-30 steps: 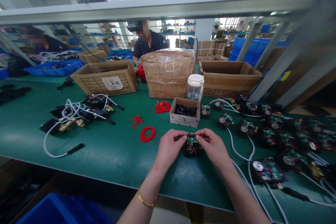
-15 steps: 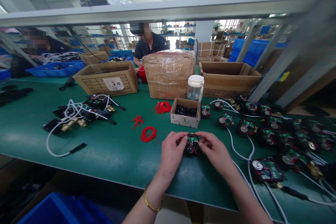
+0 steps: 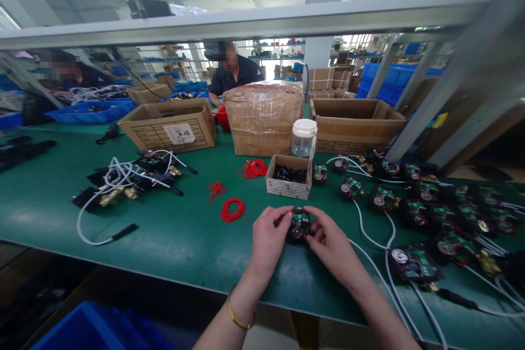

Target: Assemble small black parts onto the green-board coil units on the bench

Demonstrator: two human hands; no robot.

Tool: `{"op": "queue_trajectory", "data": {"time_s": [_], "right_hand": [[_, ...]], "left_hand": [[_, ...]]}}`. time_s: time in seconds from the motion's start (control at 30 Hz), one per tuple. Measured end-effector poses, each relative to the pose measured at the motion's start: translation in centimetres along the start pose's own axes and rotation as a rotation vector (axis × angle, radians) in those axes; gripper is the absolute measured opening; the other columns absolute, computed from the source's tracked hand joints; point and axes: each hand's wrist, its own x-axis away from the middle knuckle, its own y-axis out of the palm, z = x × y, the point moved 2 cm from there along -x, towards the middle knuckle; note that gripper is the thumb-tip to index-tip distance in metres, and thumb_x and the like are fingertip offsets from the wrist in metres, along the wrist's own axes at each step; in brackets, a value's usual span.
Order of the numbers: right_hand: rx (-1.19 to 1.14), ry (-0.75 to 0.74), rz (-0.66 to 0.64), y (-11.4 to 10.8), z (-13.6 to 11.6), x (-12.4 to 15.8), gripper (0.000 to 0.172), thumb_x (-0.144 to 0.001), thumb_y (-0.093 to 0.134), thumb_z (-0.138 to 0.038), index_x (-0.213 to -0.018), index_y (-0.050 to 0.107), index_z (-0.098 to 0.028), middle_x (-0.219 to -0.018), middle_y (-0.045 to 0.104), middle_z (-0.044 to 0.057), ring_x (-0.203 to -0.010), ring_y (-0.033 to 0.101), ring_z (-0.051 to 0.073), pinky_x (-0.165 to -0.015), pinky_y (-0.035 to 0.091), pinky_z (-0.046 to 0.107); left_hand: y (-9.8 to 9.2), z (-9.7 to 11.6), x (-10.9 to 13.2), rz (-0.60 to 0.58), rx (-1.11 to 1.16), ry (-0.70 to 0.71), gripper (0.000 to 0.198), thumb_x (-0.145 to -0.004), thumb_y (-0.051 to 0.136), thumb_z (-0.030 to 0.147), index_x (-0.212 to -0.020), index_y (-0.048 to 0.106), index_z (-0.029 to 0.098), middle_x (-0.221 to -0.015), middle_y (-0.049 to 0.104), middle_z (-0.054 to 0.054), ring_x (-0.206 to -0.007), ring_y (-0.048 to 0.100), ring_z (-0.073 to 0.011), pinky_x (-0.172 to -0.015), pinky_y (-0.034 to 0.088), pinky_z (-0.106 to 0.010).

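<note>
A small black housing with a green circuit board (image 3: 301,223) inside rests on the green bench in front of me. My left hand (image 3: 268,235) grips its left side with thumb and fingertips. On the other side, my right hand (image 3: 330,238) has its fingers bent at the right edge, closed on the housing's rim; whether they also pinch a thin red cord there is too small to make out. Coils of red cord (image 3: 232,210) lie left of my hands. Just beyond the housing stands a small open carton (image 3: 289,188) of black parts.
Several similar circuit-board units (image 3: 414,263) with white cables spread over the right side. A tangle of cabled units (image 3: 127,180) lies at left. Cardboard boxes (image 3: 168,127), a wrapped carton (image 3: 264,120) and a white-lidded jar (image 3: 304,136) line the back. A co-worker (image 3: 235,74) sits beyond.
My right hand has shifted slightly, its thumb now lower along the housing's right edge. The left hand keeps its hold. The whole view has moved a little.
</note>
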Motion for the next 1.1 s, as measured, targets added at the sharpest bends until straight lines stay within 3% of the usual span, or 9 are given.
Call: {"op": "queue_trajectory", "data": {"time_s": [0.17,0.37,0.67,0.87,1.1], "right_hand": [[-0.011,-0.002,0.004,0.1,0.0,0.1,0.063,-0.080,0.055,-0.016,-0.141,0.049,-0.029,-0.097,0.051,0.000,-0.068,0.057,0.014,-0.070,0.051,0.034],[-0.033,-0.015,0.002,0.0,0.1,0.0,0.062,-0.081,0.057,-0.017,-0.141,0.050,-0.029,-0.094,0.053,-0.001,-0.068,0.057,0.014,-0.068,0.050,0.032],[-0.037,-0.011,0.015,0.0,0.0,-0.1,0.062,-0.080,0.057,-0.017,-0.141,0.051,-0.028,-0.093,0.053,-0.001,-0.067,0.057,0.013,-0.067,0.051,0.031],[-0.037,-0.016,0.002,-0.1,0.1,0.0,0.061,-0.081,0.056,-0.017,-0.141,0.051,-0.029,-0.095,0.053,-0.001,-0.067,0.057,0.013,-0.068,0.052,0.031],[-0.048,-0.024,0.003,0.0,0.2,0.0,0.062,-0.081,0.056,-0.016,-0.141,0.051,-0.029,-0.094,0.053,-0.001,-0.066,0.057,0.013,-0.068,0.052,0.032]], "left_hand": [[-0.4,0.2,-0.2,-0.049,0.030,-0.035,0.024,-0.092,0.062,0.031,-0.105,0.080,0.024,-0.089,0.072,-0.003,-0.085,0.067,-0.0185,-0.080,0.051,-0.030],[-1.3,0.2,-0.8,-0.181,0.087,-0.037,0.027,-0.093,0.057,0.027,-0.108,0.079,0.024,-0.102,0.076,-0.004,-0.097,0.068,-0.0189,-0.092,0.052,-0.032],[-0.9,-0.2,-1.0,-0.151,0.083,-0.068,0.025,-0.087,0.065,0.024,-0.106,0.081,0.023,-0.099,0.075,-0.005,-0.091,0.069,-0.0194,-0.091,0.054,-0.033],[-1.4,0.1,-1.1,-0.186,0.062,-0.055,0.026,-0.086,0.064,0.022,-0.106,0.080,0.024,-0.099,0.075,-0.004,-0.091,0.069,-0.0187,-0.090,0.054,-0.032],[-1.5,-0.8,-0.5,-0.250,0.132,-0.040,0.040,-0.081,0.063,0.013,-0.117,0.076,0.025,-0.096,0.071,-0.003,-0.085,0.069,-0.0157,-0.084,0.056,-0.029]]}}
